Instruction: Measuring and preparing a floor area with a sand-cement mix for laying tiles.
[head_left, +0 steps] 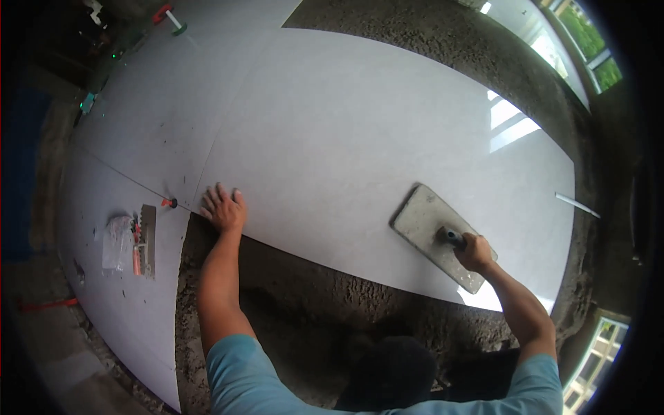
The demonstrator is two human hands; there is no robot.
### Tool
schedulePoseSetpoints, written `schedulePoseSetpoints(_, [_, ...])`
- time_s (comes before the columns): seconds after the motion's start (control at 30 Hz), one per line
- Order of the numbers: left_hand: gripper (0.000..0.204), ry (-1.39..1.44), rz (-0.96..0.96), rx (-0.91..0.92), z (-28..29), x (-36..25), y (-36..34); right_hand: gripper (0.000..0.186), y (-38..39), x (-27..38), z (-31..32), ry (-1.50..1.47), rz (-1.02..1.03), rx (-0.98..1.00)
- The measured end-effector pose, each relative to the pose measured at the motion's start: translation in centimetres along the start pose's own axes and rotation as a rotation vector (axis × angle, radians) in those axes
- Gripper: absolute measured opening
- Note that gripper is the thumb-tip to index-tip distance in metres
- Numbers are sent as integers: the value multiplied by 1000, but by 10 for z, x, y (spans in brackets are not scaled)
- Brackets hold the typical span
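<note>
My left hand (221, 207) lies with fingers spread on the front left corner of a large pale, glossy tile (353, 124), beside a seam and a small red-and-black levelling piece (170, 203). My right hand (472, 250) grips the dark handle of a grey rectangular float (432, 221), which rests on the tile's right half. On the neighbouring tile (124, 318) at left are a notched trowel (146, 235) with a red handle and a clear plastic bag (116, 242).
Rough grey mortar (304, 277) borders the tile in front, behind and at right. A thin white strip (577, 204) crosses its right edge. A red-and-green tool (168, 19) sits at the far left back. A long red item (48, 304) lies at left. Windows (591, 38) show at right.
</note>
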State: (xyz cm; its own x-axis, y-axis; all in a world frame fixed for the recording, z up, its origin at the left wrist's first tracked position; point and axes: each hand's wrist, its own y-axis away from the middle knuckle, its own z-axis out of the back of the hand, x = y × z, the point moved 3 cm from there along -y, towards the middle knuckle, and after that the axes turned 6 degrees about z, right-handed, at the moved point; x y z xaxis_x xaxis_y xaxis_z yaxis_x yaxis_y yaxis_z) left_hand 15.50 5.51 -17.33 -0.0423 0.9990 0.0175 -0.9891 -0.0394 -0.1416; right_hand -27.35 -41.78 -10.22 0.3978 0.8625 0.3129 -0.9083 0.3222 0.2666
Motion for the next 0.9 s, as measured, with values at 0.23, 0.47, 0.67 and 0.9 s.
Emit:
schedulePoseSetpoints(0.23, [69,156,-706,85,47,-178,171,22,83,-89,45,-620,-50,-423])
schedulePoseSetpoints(0.47, [57,-155,-504,521,80,-227,157,23,-33,-32,30,-195,-121,102])
schedulePoseSetpoints(0.67, [50,427,-776,-51,142,-418,229,37,38,-104,69,19,466,-183])
schedulePoseSetpoints(0.9, [102,-433,-1282,516,164,-610,579,40,165,-453,98,-5,-442,-372])
